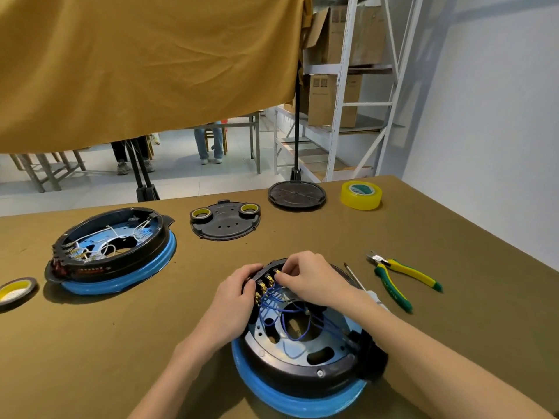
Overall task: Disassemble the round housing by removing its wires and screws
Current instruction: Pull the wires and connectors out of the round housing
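Observation:
A round black housing [302, 376] with a blue rim lies open side up near the table's front. Blue wires [284, 306] loop across its metal plate to brass terminals at its far edge. My left hand [239, 291] grips the housing's far left rim beside the terminals. My right hand [308, 276] reaches over the rim, and its fingertips pinch a wire connector at the terminals. A screw [320, 372] sits in the near rim. A screwdriver [355, 278] lies just right of the housing, partly hidden by my right forearm.
A second housing [112, 252] with white wires lies at the left. Behind are a black cover [225, 220] carrying two tape rolls, a round black lid [296, 195] and a yellow tape roll [361, 195]. Green-yellow cutters [402, 279] lie right. Another tape roll [15, 291] sits far left.

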A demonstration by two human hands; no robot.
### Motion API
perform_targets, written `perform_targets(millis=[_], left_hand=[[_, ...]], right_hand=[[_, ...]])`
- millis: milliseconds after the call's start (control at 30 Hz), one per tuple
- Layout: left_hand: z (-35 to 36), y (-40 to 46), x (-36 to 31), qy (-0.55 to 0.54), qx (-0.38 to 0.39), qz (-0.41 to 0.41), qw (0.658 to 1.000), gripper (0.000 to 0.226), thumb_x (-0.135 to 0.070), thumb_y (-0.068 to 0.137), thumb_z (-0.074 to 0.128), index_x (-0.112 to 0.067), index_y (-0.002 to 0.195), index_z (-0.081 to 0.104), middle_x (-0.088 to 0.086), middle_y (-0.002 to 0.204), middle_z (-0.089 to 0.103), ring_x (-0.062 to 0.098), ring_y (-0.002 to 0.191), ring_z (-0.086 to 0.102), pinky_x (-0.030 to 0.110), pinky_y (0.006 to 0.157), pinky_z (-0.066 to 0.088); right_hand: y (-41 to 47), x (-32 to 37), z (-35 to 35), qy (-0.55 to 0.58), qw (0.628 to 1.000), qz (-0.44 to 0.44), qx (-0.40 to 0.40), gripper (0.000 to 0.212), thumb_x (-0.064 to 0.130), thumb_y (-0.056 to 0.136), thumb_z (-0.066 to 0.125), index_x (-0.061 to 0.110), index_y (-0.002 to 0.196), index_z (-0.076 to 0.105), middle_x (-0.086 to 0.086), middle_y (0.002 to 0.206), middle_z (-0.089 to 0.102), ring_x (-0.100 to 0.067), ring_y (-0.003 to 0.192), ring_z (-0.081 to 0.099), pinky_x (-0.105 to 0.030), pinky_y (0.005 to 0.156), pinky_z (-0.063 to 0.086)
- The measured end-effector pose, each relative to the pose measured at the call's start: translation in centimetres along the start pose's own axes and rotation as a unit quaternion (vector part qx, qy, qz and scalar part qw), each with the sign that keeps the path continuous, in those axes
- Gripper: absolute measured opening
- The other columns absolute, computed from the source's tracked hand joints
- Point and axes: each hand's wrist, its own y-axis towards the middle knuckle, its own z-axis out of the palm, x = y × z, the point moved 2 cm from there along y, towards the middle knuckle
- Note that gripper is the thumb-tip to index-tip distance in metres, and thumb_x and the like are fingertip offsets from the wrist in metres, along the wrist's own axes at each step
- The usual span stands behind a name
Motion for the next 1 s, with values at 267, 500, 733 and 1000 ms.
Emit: perform_targets(millis=[267, 500, 733, 1000], left_hand=[[0.6, 0.9, 0.0, -0.038, 0.005, -0.004, 0.999, 0.043, -0.009, 0.107, 0.042, -0.022, 0.145, 0.056, -0.012, 0.14, 0.055, 0.005, 0.133, 0.048, 0.036, 0.117, 0.039], [1.2, 0.2, 0.9, -0.173, 0.013, -0.038, 0.984, 0.042, -0.014, 0.11, 0.037, -0.028, 0.144, 0.058, -0.004, 0.142, 0.063, 0.011, 0.131, 0.059, 0.045, 0.113, 0.047], [1.3, 0.3, 1.1, -0.163, 0.005, -0.045, 0.986, 0.042, -0.016, 0.111, 0.036, -0.033, 0.141, 0.059, -0.005, 0.14, 0.063, 0.016, 0.133, 0.057, 0.052, 0.114, 0.044], [1.2, 0.2, 0.6, -0.168, 0.001, -0.043, 0.985, 0.044, -0.009, 0.11, 0.036, -0.028, 0.14, 0.061, -0.005, 0.137, 0.066, 0.01, 0.128, 0.06, 0.046, 0.112, 0.047]], right_hand=[[1.1, 0.0, 0.2, -0.021, 0.998, -0.018, -0.055, 0.016, 0.032, 0.09, 0.07, 0.02, 0.091, 0.08, 0.004, 0.081, 0.075, -0.011, 0.076, 0.069, -0.037, 0.073, 0.061], [0.5, -0.8, 0.6, 0.058, 0.995, -0.02, -0.074, 0.015, 0.031, 0.091, 0.072, 0.02, 0.09, 0.083, 0.01, 0.077, 0.075, -0.004, 0.073, 0.068, -0.033, 0.075, 0.059], [0.0, -1.0, 1.0, 0.103, 0.991, 0.006, -0.083, 0.016, 0.027, 0.092, 0.07, 0.019, 0.079, 0.073, 0.004, 0.062, 0.072, -0.006, 0.057, 0.07, -0.031, 0.065, 0.061], [0.1, -0.6, 1.3, 0.056, 0.997, 0.028, -0.035, 0.023, 0.031, 0.098, 0.058, 0.017, 0.083, 0.069, -0.003, 0.071, 0.072, -0.023, 0.069, 0.067, -0.04, 0.068, 0.055]])
